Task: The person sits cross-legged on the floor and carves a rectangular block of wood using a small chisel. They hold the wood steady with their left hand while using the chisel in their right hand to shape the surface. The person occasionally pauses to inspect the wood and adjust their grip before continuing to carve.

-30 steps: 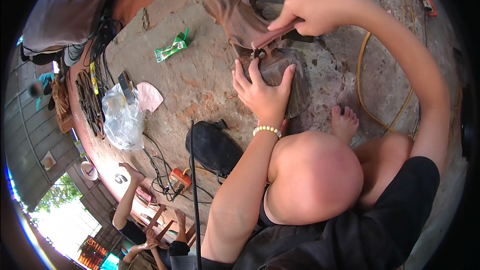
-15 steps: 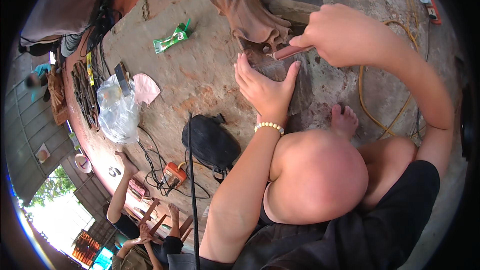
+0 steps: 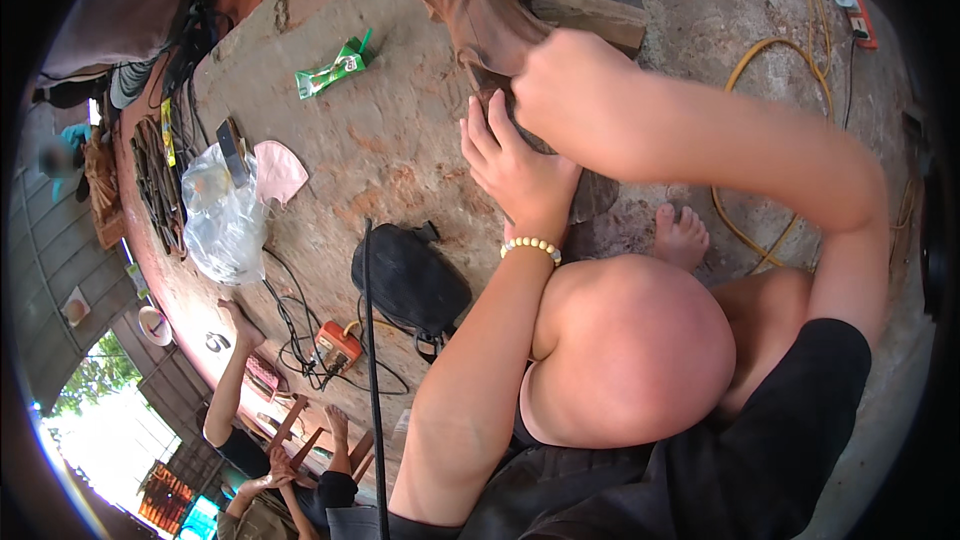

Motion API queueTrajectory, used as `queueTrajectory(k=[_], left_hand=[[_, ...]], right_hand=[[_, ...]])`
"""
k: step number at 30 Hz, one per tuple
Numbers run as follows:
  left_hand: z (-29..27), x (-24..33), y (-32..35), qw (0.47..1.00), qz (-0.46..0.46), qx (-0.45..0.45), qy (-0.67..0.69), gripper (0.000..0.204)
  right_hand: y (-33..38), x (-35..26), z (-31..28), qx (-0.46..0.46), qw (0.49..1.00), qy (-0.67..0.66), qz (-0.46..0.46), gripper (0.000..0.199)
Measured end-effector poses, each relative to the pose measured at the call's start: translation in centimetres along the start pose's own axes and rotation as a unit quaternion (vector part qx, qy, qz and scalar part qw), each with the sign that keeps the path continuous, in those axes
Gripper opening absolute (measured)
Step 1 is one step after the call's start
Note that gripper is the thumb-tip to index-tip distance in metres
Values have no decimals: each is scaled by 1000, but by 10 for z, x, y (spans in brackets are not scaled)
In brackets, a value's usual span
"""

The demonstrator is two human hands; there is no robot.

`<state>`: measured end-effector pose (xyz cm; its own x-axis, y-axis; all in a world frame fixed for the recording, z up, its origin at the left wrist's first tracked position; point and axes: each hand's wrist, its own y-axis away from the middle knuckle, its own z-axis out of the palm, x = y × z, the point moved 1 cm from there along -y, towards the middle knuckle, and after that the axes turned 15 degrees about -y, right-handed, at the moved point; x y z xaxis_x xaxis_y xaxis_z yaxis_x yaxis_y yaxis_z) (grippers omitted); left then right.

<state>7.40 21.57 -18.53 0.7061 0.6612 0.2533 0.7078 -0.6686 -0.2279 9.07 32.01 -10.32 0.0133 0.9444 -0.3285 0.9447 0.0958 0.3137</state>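
Note:
A brown carved wooden piece (image 3: 478, 15) with flowing folds lies on the floor at the top centre, its dark base running toward my knees. My left hand (image 3: 515, 162) rests on that base with its fingers spread, a beaded bracelet at the wrist. Closed and blurred by motion, my right hand (image 3: 572, 90) is against the carving just beyond the left one. It held a flat reddish-brown strip a moment earlier; the hand and wrist now hide the strip and the spot it touches.
Beside the carving lies a wood block (image 3: 590, 10). A green drink carton (image 3: 335, 68), plastic bag (image 3: 222, 225), phone (image 3: 231, 148) and pink mask (image 3: 279, 172) are to the left. Nearer are a black pouch (image 3: 410, 278) and orange power socket (image 3: 338, 342). Yellow cable (image 3: 740, 210) loops right; another person (image 3: 285, 470) sits lower left.
My right hand has swung left and nearer, over the carving's base and close to my left hand, so the strip is no longer visible. My left hand stays on the base. The view shifted slightly.

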Motion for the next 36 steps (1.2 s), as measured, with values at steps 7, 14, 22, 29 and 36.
queueTrajectory(k=[7,14,22,29,36], left_hand=[[-1,-1,0,1000,-22,-15,6,75],[-1,0,1,999,-31,-33,9,76],[-6,5,2,1000,-26,-10,8,76],[6,-4,4,1000,-11,-18,-17,77],[-3,1,1,1000,-9,20,-8,74]], right_hand=[[-40,29,4,-64,996,-52,22,23],[-26,20,0,-27,998,-52,27,23],[-53,37,5,-24,998,-45,25,20],[-34,17,10,24,998,-34,37,17],[-27,22,7,16,998,-51,37,14]])
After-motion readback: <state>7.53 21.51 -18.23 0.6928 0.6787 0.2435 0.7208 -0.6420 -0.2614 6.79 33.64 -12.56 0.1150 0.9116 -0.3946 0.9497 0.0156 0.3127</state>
